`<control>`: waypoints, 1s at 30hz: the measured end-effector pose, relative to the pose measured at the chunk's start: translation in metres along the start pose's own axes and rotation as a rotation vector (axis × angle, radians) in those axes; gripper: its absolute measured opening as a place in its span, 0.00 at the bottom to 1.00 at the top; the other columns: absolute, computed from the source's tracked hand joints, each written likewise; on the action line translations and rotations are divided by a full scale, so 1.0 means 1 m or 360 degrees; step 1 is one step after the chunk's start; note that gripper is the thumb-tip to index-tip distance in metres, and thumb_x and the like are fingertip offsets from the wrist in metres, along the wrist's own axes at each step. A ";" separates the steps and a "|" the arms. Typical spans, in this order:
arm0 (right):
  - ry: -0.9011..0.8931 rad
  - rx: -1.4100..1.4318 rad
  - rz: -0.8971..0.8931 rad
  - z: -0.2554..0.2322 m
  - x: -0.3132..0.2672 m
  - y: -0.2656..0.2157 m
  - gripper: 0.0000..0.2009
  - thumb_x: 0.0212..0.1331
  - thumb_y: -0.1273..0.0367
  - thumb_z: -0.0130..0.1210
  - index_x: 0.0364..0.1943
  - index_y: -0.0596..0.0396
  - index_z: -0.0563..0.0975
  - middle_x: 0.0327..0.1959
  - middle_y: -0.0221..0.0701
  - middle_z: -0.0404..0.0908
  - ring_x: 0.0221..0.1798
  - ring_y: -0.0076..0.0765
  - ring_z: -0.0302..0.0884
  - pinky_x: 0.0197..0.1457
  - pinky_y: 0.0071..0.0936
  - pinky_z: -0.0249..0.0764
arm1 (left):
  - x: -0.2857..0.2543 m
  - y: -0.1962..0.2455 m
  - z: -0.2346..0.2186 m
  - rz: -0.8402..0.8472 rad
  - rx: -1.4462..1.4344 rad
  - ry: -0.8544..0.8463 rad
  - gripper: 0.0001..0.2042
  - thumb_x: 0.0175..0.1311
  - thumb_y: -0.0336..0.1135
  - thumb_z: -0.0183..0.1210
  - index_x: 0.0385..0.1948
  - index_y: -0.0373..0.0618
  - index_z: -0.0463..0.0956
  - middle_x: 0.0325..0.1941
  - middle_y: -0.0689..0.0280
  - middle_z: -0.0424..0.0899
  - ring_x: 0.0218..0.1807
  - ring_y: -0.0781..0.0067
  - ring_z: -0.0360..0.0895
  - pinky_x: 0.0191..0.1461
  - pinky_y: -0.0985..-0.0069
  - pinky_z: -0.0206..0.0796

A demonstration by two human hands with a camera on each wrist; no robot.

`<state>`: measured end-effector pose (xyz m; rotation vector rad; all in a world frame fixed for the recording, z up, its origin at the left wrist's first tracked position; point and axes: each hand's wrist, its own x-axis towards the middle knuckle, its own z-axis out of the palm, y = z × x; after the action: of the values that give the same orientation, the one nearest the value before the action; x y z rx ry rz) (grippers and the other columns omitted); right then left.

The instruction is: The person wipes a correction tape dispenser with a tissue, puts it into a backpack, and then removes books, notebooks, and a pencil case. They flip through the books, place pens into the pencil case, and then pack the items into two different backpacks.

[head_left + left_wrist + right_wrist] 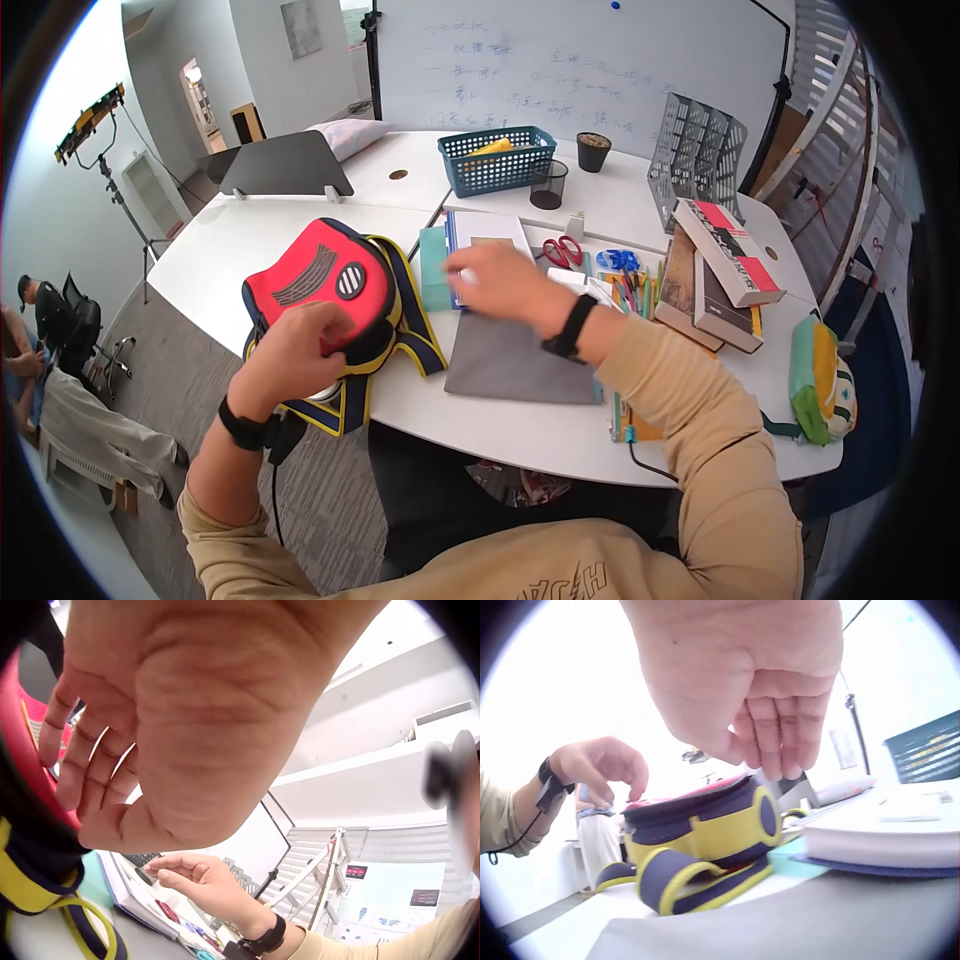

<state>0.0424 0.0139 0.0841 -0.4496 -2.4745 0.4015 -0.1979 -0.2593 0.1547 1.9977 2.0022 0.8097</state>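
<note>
Presumably, on the surface (215, 245), handling the red bag (330, 285) is the present step; it lies just below the left hand (300, 350), and the next move may need a firm grip. This hand bends loosely, contact unclear. Near the white book (490, 230), the right hand (508, 290) hangs, fingers relaxed, holding nothing.

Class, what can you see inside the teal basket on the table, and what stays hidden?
A yellow object shows inside the teal basket, too small to identify. Its near wall largely covers the bottom.
</note>
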 end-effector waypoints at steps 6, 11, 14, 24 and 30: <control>-0.0033 -0.0021 0.0593 -0.069 -0.079 0.085 0.17 0.73 0.62 0.71 0.53 0.64 0.89 0.48 0.48 0.95 0.52 0.51 0.95 0.60 0.43 0.88 | 0.091 0.031 0.078 0.0021 -0.0175 -0.0011 0.14 0.72 0.28 0.73 0.54 0.30 0.86 0.47 0.53 0.94 0.50 0.61 0.93 0.57 0.66 0.86; 0.0016 0.0448 0.0786 -0.064 -0.137 0.119 0.17 0.71 0.63 0.74 0.53 0.63 0.88 0.47 0.44 0.95 0.51 0.42 0.95 0.58 0.39 0.89 | 0.170 0.012 0.161 -0.0412 0.0321 -0.0087 0.42 0.78 0.66 0.65 0.49 0.15 0.85 0.50 0.25 0.90 0.57 0.23 0.90 0.64 0.48 0.82; 0.0094 0.0626 0.0723 -0.048 -0.149 0.133 0.17 0.69 0.65 0.75 0.54 0.62 0.88 0.47 0.43 0.95 0.53 0.43 0.95 0.60 0.39 0.89 | 0.189 0.017 0.162 -0.0596 0.0115 -0.0321 0.39 0.70 0.65 0.74 0.38 0.20 0.88 0.38 0.39 0.93 0.44 0.45 0.96 0.45 0.55 0.85; 0.0130 0.0878 0.0639 -0.037 -0.160 0.143 0.21 0.76 0.66 0.70 0.67 0.64 0.85 0.50 0.34 0.92 0.52 0.28 0.89 0.62 0.29 0.86 | 0.201 0.014 0.168 -0.0821 -0.0205 -0.0270 0.33 0.68 0.55 0.81 0.50 0.24 0.86 0.38 0.61 0.88 0.35 0.69 0.82 0.38 0.68 0.75; 0.0298 0.0816 0.0555 -0.032 -0.162 0.139 0.20 0.73 0.64 0.69 0.61 0.65 0.86 0.53 0.47 0.92 0.56 0.46 0.91 0.64 0.38 0.85 | 0.199 0.024 0.169 -0.0808 -0.0458 -0.0111 0.29 0.78 0.50 0.73 0.59 0.27 0.81 0.46 0.61 0.88 0.44 0.71 0.82 0.46 0.71 0.76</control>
<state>0.2175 0.0791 -0.0237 -0.6618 -2.0094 1.0508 -0.1049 -0.0278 0.0734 1.2647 2.0746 0.8301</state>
